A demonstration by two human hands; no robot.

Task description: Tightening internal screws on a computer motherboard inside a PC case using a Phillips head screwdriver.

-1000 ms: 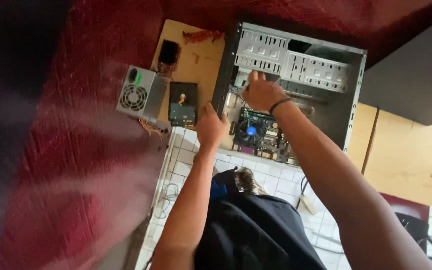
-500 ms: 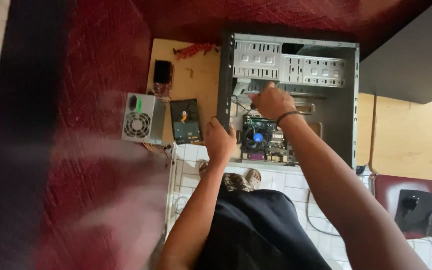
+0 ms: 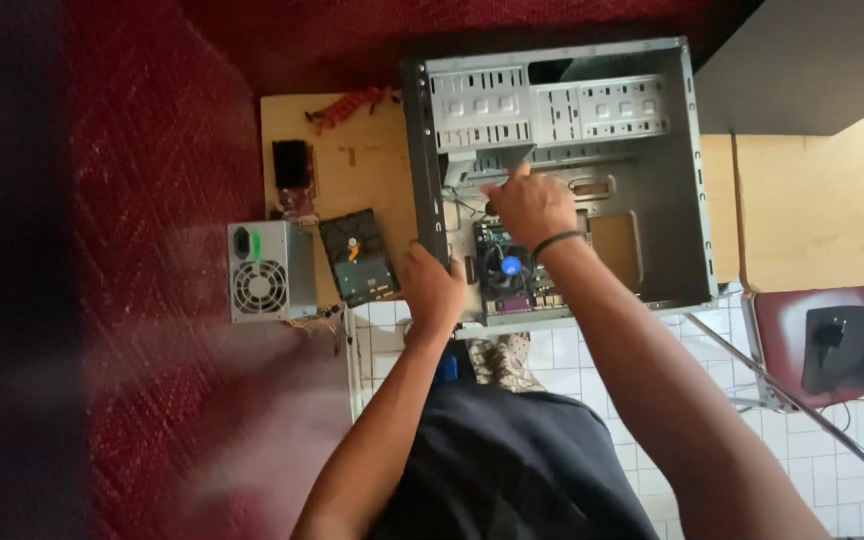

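The open computer case (image 3: 562, 170) is lying on its side on the wooden table (image 3: 352, 150), filling the upper centre of the frame, with the motherboard (image 3: 512, 275) and its round cooler sitting near its lower edge. The left hand (image 3: 434, 290) is gripping the case's lower left corner, fingers curled around the metal edge. The right hand (image 3: 530, 205) is reaching inside above the motherboard, fingers bunched and pointing upward (what they are pinching, I cannot tell). Left of the case, a hard drive (image 3: 357, 257) and a grey power supply (image 3: 270, 270) are lying just beside each other.
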